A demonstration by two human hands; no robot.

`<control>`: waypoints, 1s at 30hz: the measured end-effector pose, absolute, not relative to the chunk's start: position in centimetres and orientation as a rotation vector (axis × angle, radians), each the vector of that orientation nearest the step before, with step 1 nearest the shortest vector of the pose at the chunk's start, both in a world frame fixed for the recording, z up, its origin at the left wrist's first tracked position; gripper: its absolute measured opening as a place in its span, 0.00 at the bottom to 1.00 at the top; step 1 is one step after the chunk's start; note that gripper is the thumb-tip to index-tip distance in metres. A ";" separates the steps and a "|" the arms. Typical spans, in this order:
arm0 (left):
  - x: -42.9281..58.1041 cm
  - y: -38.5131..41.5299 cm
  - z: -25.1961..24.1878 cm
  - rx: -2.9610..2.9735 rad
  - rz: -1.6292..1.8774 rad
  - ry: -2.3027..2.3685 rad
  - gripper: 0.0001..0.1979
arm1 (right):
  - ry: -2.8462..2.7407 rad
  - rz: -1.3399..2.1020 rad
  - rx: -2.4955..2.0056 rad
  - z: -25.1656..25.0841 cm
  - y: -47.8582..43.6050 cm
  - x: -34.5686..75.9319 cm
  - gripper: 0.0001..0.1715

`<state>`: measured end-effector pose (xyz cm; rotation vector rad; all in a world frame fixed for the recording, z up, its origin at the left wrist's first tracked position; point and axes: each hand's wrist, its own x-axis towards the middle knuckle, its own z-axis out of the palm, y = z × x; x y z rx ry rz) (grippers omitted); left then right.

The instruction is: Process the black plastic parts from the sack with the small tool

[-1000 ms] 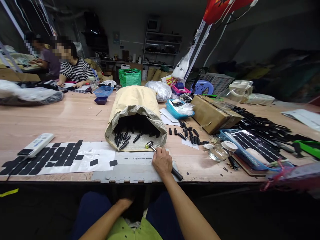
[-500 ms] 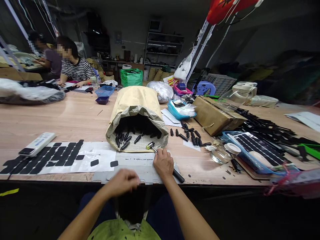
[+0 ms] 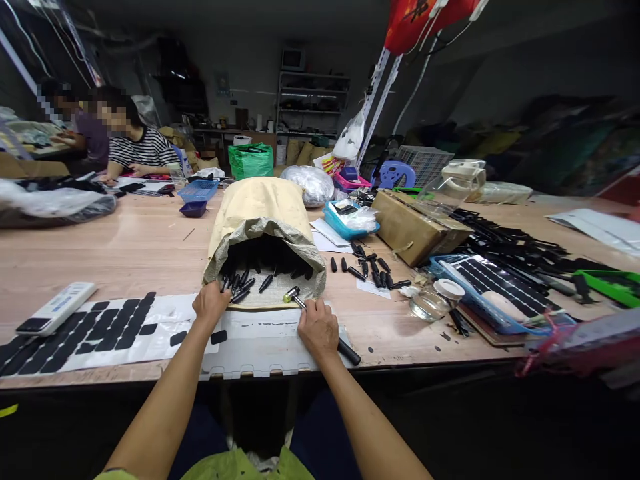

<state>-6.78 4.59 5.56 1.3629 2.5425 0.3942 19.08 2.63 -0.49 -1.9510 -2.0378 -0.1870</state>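
Note:
A paper sack (image 3: 265, 197) lies on its side with its mouth toward me. Inside its lower lip are several small black tapered pieces (image 3: 243, 287). My left hand (image 3: 210, 307) is at the left corner of that mouth, fingers curled together beside the nearest pieces. What they grip, if anything, is hidden. My right hand (image 3: 320, 328) is wrapped round the shaft of a small hammer (image 3: 349, 351). The hammer's yellowish-faced head rests at the sack's lip, and its black grip points toward the table edge. A grey-white plate (image 3: 260, 357) lies under my right hand.
To the left, a white sheet with black pads (image 3: 113, 327) lies by a white power strip (image 3: 57, 308). Several more black pieces (image 3: 375, 270) lie right of the sack, near a cardboard box (image 3: 415, 227) and a clear jar (image 3: 430, 303). Two people sit at the far left.
My left hand has moved forward from the table edge to the left corner of the sack's mouth. My right hand still holds the hammer in place. The view has shifted slightly.

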 end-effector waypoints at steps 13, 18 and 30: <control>-0.4 0.8 2.4 1.859 0.695 1.827 0.11 | -2.025 -0.158 -1.949 -0.5 2.6 19.1 0.11; -0.3 0.5 1.1 1.932 0.643 1.887 0.12 | -2.033 -0.128 -1.936 -0.3 2.7 19.3 0.12; -0.1 0.6 2.0 1.759 0.697 1.849 0.10 | -1.793 0.438 -1.469 2.3 -0.7 18.2 0.18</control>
